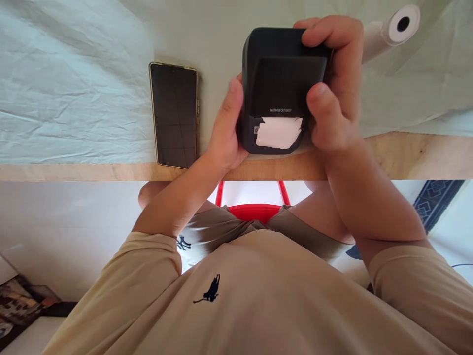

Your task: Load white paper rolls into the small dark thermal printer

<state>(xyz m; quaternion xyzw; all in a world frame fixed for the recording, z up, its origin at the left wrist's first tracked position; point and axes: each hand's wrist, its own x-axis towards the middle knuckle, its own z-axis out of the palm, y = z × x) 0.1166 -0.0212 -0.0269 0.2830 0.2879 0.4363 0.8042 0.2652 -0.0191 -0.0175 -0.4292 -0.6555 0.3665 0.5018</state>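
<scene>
A black label printer [288, 81] marked NIIMBOT is held up over the table's near edge. From its lower end a white label [279, 133] with a ragged, torn edge sticks out. My left hand [227, 125] grips the printer's left side, thumb along the edge and the other fingers hidden behind or below it. My right hand [338, 88] is closed around the right side, with the thumb near the front and a finger over the upper right corner.
To the left a dark-screened phone [175, 116] lies near the table edge. A white roll [393, 32] rests behind my right hand. Pale green cloth [92, 98] covers the table, leaving a wooden edge strip [417, 155]. Under me is a red stool [254, 212].
</scene>
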